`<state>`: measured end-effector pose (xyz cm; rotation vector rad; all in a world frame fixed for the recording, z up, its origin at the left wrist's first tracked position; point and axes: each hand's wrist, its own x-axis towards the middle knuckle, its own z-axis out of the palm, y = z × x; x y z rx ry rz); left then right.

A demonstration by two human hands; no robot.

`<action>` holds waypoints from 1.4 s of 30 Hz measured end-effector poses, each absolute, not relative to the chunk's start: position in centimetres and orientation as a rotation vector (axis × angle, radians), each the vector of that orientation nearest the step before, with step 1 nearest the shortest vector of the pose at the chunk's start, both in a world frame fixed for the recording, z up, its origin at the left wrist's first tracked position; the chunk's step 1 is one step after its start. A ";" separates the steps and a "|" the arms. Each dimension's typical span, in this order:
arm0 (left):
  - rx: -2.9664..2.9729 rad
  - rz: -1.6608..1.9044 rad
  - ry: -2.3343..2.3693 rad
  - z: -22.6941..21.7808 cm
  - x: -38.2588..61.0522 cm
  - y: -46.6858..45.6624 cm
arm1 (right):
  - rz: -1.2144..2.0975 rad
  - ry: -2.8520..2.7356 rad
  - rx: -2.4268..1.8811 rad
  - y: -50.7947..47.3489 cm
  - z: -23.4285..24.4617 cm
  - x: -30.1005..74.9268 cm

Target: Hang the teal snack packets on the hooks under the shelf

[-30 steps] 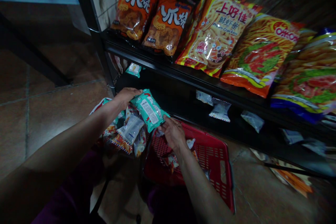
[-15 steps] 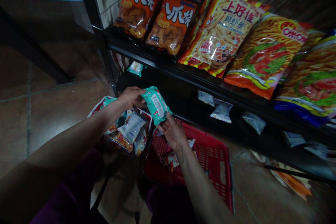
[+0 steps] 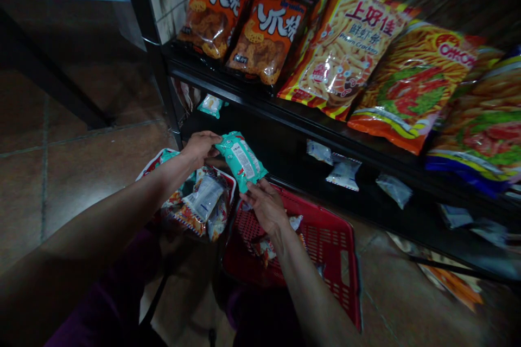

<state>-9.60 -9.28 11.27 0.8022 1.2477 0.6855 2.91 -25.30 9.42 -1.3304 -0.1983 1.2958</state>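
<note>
A small teal snack packet [image 3: 243, 160] with a white printed label panel is held up between both hands, in front of the lower shelf. My left hand [image 3: 202, 147] pinches its upper left corner. My right hand [image 3: 264, 203] grips the lower right end, fingers at the packet's edge. Beneath the left forearm, a basket of packets [image 3: 205, 195] holds silvery, orange and teal bags. Below my right hand lies a red plastic basket [image 3: 340, 249] with a few packets inside, partly hidden by the right forearm.
Large snack bags stand on the upper shelf: orange bags [image 3: 264, 32], a prawn cracker bag [image 3: 345, 54] and noodle-patterned bags [image 3: 415, 87]. On the black lower shelf [image 3: 280, 146] lie a teal packet [image 3: 211, 105] and several silvery packets [image 3: 344, 172]. A black shelf post [image 3: 157, 76] rises at left.
The teal packet has turned slightly and lies flatter between my hands. My right fingers have shifted a little along its lower end. The baskets and shelf goods look the same.
</note>
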 end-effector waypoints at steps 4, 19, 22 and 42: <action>0.799 0.722 1.236 10.8 -9.6 -9.1 | 1.258 -0.228 -1.320 -25.2 9.8 2.7; 0.870 0.582 1.243 12.3 -9.4 -10.1 | 0.373 -1.553 -1.867 -25.7 7.4 4.0; 0.882 0.584 1.256 12.3 -9.3 -10.3 | 0.400 -1.727 -1.779 -25.7 7.7 3.6; 0.852 0.563 1.276 11.9 -8.5 -10.4 | 0.578 -1.598 -1.852 -25.5 7.3 2.1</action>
